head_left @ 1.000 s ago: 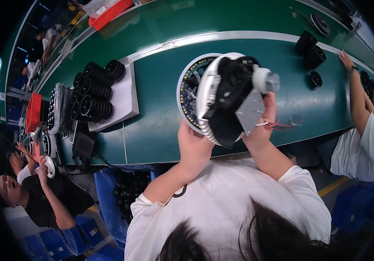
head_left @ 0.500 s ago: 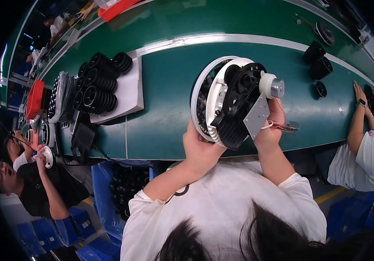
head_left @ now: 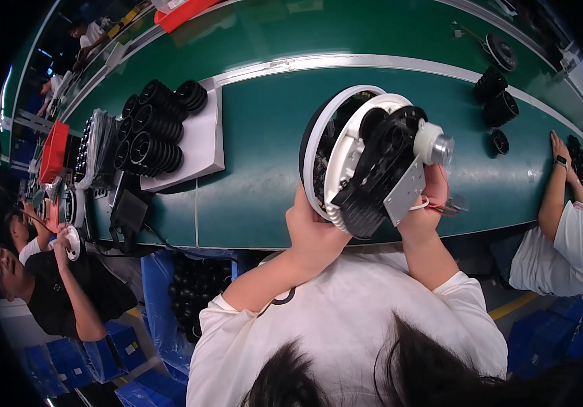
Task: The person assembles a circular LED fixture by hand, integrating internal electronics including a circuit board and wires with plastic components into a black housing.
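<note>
In front of my chest, above the green bench, I hold a round housing (head_left: 310,156) with a white rim and a dark inside. Tilted against it is a white-ringed motor assembly (head_left: 380,176) with black plastic parts, a silver-capped motor (head_left: 443,149) and a flat metal plate (head_left: 405,190). My left hand (head_left: 313,227) is closed round the lower edge of the housing. My right hand (head_left: 424,216) grips the motor assembly from behind the plate, its fingers partly hidden. Red and white wires (head_left: 444,205) with a blurred connector hang beside it.
Black ribbed cylinders (head_left: 152,129) stand on a white board (head_left: 211,146) to the left, with more black cylinders (head_left: 498,102) at right. A blue bin (head_left: 158,298) of black parts sits below the bench (head_left: 257,183). Co-workers sit at both sides; one holds a white disc (head_left: 73,243).
The motor assembly has tipped slightly to the right, and the gap between it and the housing looks wider. Both hands keep their hold. The wires have swung a little.
</note>
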